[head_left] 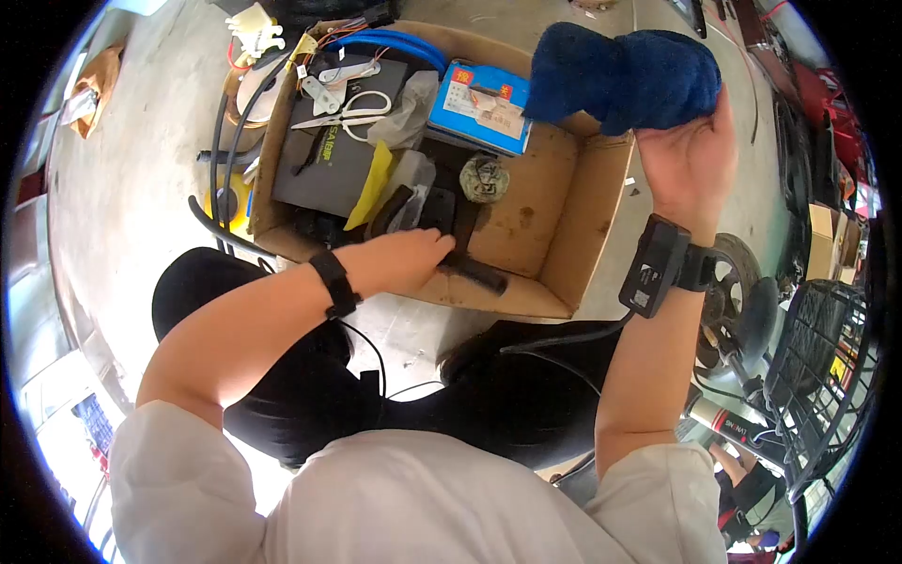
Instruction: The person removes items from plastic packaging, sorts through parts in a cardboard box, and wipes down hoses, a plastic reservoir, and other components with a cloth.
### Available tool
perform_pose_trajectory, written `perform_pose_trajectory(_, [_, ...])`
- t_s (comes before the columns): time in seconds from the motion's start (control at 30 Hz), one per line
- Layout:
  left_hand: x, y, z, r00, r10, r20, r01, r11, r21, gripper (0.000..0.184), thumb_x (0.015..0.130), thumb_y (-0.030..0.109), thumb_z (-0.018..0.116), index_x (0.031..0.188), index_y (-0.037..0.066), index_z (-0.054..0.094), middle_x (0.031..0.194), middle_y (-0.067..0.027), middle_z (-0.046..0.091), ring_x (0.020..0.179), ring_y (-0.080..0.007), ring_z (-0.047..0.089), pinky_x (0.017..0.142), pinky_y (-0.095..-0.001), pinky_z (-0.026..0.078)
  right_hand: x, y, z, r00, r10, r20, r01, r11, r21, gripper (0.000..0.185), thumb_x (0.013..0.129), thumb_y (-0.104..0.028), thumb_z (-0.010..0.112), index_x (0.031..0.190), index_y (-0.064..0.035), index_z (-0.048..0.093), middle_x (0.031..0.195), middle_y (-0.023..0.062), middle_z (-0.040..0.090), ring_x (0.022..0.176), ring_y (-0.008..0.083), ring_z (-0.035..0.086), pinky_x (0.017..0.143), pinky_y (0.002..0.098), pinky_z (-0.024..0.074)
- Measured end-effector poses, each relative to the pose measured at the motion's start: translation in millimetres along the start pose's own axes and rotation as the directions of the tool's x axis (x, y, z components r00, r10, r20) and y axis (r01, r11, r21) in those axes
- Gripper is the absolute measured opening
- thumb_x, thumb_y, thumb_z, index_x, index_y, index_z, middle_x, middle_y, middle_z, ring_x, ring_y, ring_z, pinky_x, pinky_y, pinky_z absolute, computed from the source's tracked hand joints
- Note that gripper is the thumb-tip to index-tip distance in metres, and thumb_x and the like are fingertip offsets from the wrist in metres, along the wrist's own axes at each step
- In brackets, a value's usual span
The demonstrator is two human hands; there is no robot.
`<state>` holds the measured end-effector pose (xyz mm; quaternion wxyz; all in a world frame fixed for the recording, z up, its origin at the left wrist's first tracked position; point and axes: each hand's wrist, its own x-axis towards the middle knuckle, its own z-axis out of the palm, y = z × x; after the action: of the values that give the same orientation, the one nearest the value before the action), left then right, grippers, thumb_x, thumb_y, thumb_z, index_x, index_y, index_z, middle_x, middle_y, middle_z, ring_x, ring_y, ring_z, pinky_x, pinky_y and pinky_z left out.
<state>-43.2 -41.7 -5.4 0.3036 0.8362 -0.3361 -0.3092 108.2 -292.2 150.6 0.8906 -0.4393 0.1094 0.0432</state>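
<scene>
Grasping the towel (625, 77), the right hand (693, 164) bears it across its fingers; likely soft and light, best held by the bunched middle. Left hand (406, 260) is at a handle (479, 274) just right of its fingers, grip unclear.

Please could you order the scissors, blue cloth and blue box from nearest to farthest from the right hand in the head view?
1. Blue cloth, in the right hand.
2. Blue box, inside the carton.
3. Scissors, farther left inside.
</scene>
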Motion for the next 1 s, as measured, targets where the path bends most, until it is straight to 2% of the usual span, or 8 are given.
perform_pose_trajectory(0.17, [-12,-14,25,0.995,-0.025,0.092,-0.001,0.963,0.268,0.022,0.077,0.009,0.056,0.096,0.0,0.05,0.086,-0.0162,0.054,0.085,-0.0297,0.058,0.07,-0.0403,0.047,24,-6,-81,0.899,-0.349,0.264,0.408,0.449,-0.795,0.046,0.097,-0.032,0.027,0.122,0.001,0.048,0.123,0.0148,0.054,0.12,0.0294,0.045,0.104,0.0477,0.0284])
perform_pose_trajectory(0.33, [-1,-2,24,0.993,-0.079,0.092,0.055,0.97,0.238,0.019,0.081,0.012,0.055,0.095,0.0,0.051,0.083,-0.0156,0.056,0.082,-0.0299,0.059,0.068,-0.0394,0.048,19,-25,-38,0.87,-0.026,0.493,-0.085,0.976,0.2,0.043,0.097,-0.035,0.029,0.101,-0.001,0.054,0.103,0.0103,0.06,0.104,0.0246,0.051,0.101,0.0455,0.0304])
perform_pose_trajectory(0.4, [4,4,27,0.991,-0.106,0.077,0.092,0.983,0.161,0.021,0.083,0.015,0.055,0.096,0.0,0.051,0.083,-0.0158,0.057,0.082,-0.0307,0.059,0.068,-0.04,0.048,-15,-13,27,0.984,-0.142,-0.106,0.145,0.989,0.025,0.042,0.097,-0.036,0.029,0.089,-0.0038,0.055,0.089,0.0066,0.061,0.091,0.0217,0.053,0.096,0.0436,0.034])
perform_pose_trajectory(0.57, [-6,-29,44,0.99,-0.128,0.063,0.112,0.97,0.215,0.028,0.082,0.022,0.058,0.097,-0.001,0.051,0.086,-0.0167,0.058,0.083,-0.0323,0.059,0.067,-0.0421,0.049,17,-23,-60,0.925,0.014,0.38,-0.046,0.996,0.076,0.04,0.097,-0.035,0.03,0.091,-0.0036,0.054,0.09,0.0065,0.061,0.091,0.0213,0.055,0.084,0.0429,0.0417])
perform_pose_trajectory(0.7, [-8,-34,51,0.979,-0.174,0.103,0.129,0.93,0.345,0.021,0.079,0.017,0.058,0.092,0.001,0.055,0.083,-0.0145,0.06,0.083,-0.0311,0.06,0.07,-0.0407,0.05,9,-28,-47,0.896,0.019,0.444,0.219,0.85,-0.479,0.029,0.095,-0.032,0.037,0.091,-0.0071,0.052,0.083,0.0009,0.059,0.08,0.0204,0.055,0.076,0.0364,0.0442])
perform_pose_trajectory(0.8, [4,-16,12,0.99,-0.138,-0.023,0.139,0.952,0.273,0.022,0.079,0.017,0.059,0.093,0.001,0.055,0.086,-0.0155,0.059,0.082,-0.0339,0.059,0.068,-0.0429,0.048,-18,-3,24,0.993,-0.122,-0.004,0.122,0.993,0.008,0.022,0.094,-0.026,0.042,0.089,-0.0073,0.054,0.089,0.0017,0.061,0.086,0.0132,0.055,0.076,0.0311,0.0446])
perform_pose_trajectory(0.93, [36,23,-73,0.757,-0.157,-0.634,0.079,0.986,-0.149,0.025,0.083,0.024,0.059,0.096,0.003,0.055,0.084,-0.0091,0.06,0.076,-0.0297,0.058,0.069,-0.0383,0.048,-12,-5,-2,0.916,0.034,0.4,-0.06,0.997,0.054,0.018,0.089,-0.015,0.046,0.103,-0.0058,0.053,0.1,0.005,0.061,0.099,0.0148,0.054,0.084,0.029,0.0435])
perform_pose_trajectory(1.0, [53,23,-100,0.458,-0.219,-0.862,-0.288,0.88,-0.377,0.036,0.085,0.032,0.062,0.104,0.002,0.056,0.086,-0.0061,0.062,0.078,-0.0225,0.059,0.069,-0.0357,0.047,5,-2,-35,0.796,0.086,0.599,-0.146,0.988,0.052,0.026,0.088,-0.011,0.045,0.111,-0.0033,0.051,0.108,0.0084,0.06,0.106,0.0187,0.054,0.09,0.0321,0.0427])
